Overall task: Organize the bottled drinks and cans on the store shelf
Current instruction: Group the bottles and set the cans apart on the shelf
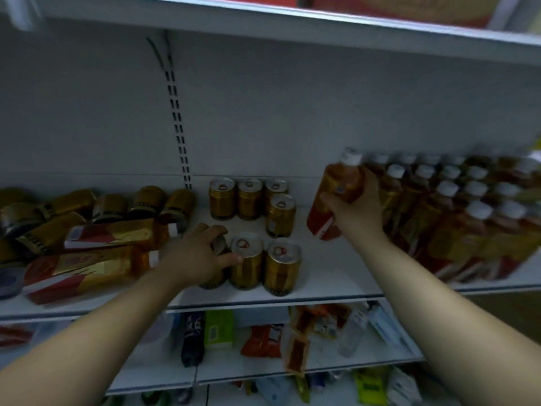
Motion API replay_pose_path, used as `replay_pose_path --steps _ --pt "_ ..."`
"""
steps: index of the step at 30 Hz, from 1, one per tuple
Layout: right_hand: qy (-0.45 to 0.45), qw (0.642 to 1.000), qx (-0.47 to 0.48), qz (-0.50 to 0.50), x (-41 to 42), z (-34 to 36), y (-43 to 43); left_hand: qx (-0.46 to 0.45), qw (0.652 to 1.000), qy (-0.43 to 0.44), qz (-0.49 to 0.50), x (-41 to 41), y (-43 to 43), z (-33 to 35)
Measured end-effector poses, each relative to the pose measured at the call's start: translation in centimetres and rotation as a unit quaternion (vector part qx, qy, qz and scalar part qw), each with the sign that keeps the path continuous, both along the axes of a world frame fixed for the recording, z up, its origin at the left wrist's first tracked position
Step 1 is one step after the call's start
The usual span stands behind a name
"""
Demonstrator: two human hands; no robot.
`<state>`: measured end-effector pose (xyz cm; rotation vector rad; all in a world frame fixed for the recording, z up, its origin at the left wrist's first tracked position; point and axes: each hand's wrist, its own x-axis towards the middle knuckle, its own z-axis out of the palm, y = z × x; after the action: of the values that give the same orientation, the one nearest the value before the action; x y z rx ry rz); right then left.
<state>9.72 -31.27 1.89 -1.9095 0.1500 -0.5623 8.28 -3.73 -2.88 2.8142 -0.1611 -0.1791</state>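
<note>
My right hand (355, 212) grips an amber tea bottle (336, 191) with a white cap and red label, tilted, just left of the upright rows of the same bottles (456, 212) on the white shelf (328, 276). My left hand (194, 253) is curled over the top of a gold can (218, 250), the leftmost of a front row with two more gold cans (247, 260). Several gold cans (248, 199) stand upright behind them. At the left, bottles lie on their sides (85, 268) among tipped cans (146, 202).
The shelf's slotted upright (177, 118) runs up the back wall. A shelf board (292, 27) hangs overhead. The lower shelf (263, 373) holds mixed packets, a dark bottle (191, 338) and a green box (218, 328).
</note>
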Motion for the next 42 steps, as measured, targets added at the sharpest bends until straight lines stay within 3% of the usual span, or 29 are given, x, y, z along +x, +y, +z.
replay_pose_path --steps 4,9,18,25,29,32,34,36,39,42 --pt "0.013 0.999 0.001 -0.043 -2.1 -2.9 -3.8 -0.002 1.000 -0.003 -0.011 0.6 -0.7 0.2" --pt "0.060 0.997 -0.025 -0.043 -3.1 -4.9 -7.0 0.076 0.995 -0.028 -0.061 0.3 -1.0 1.1" --pt "0.112 0.979 -0.167 -0.017 -1.6 -4.8 -10.0 0.142 0.987 -0.055 -0.056 -1.2 -8.2 0.4" --pt "0.170 0.963 -0.209 -0.012 -1.1 -3.8 -11.1 0.136 0.988 -0.043 -0.052 -1.3 -8.6 0.8" --pt "0.109 0.952 -0.286 -0.002 -2.2 -1.4 -12.5 0.066 0.992 -0.064 -0.086 -0.8 -11.4 2.4" --pt "0.046 0.917 -0.395 -0.033 -2.4 2.3 -15.6 -0.007 0.988 -0.086 -0.124 0.4 -16.3 3.2" --pt "0.082 0.880 -0.465 -0.059 -1.3 4.3 -18.9 -0.086 0.983 -0.075 -0.147 0.8 -20.4 3.6" --pt "0.183 0.848 -0.495 -0.056 -0.1 5.2 -21.9 -0.211 0.965 -0.042 -0.149 1.0 -24.5 3.7" --pt "0.281 0.843 -0.458 -0.014 1.1 4.4 -24.9 -0.380 0.912 -0.017 -0.151 2.2 -28.8 2.4" --pt "0.286 0.846 -0.451 -0.001 1.8 3.4 -25.2 -0.416 0.901 -0.038 -0.114 3.6 -30.8 0.9"
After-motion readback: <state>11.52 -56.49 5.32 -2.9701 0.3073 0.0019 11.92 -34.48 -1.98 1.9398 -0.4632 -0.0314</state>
